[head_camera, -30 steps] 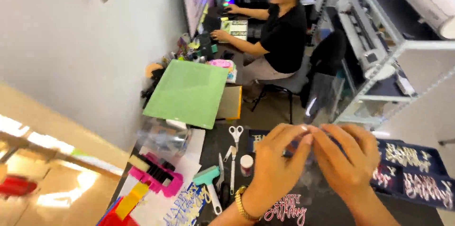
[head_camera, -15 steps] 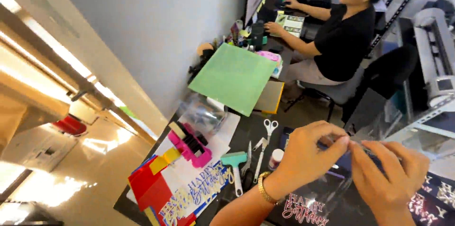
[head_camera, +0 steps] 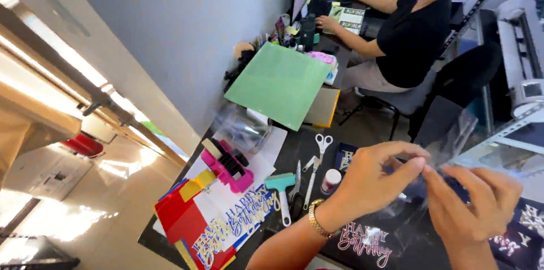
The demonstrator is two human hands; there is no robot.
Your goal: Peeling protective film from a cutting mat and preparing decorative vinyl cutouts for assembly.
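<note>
My left hand (head_camera: 371, 182), with a gold bracelet on its wrist, and my right hand (head_camera: 473, 202) meet fingertip to fingertip above the dark table (head_camera: 294, 145). Between them they pinch the top edge of a clear plastic sleeve (head_camera: 453, 134), which rises toward the upper right and is hard to see against the background. Below the hands lie dark cards with cut-out lettering (head_camera: 365, 241). Scissors (head_camera: 323, 144), a small white glue bottle (head_camera: 330, 181) and a teal scraper (head_camera: 281, 189) lie just left of my left hand.
A green cutting mat (head_camera: 280, 84) leans at the table's far end. A pink tape dispenser (head_camera: 228, 166) and red, yellow and white lettered paper sheets (head_camera: 209, 222) lie at the left. Another person in a black shirt (head_camera: 411, 37) sits at a desk beyond. A wall runs along the left.
The view has swung left and tilted, so the wall and light fittings fill more of the frame. My hands stay together on the clear sleeve, now lower right in view.
</note>
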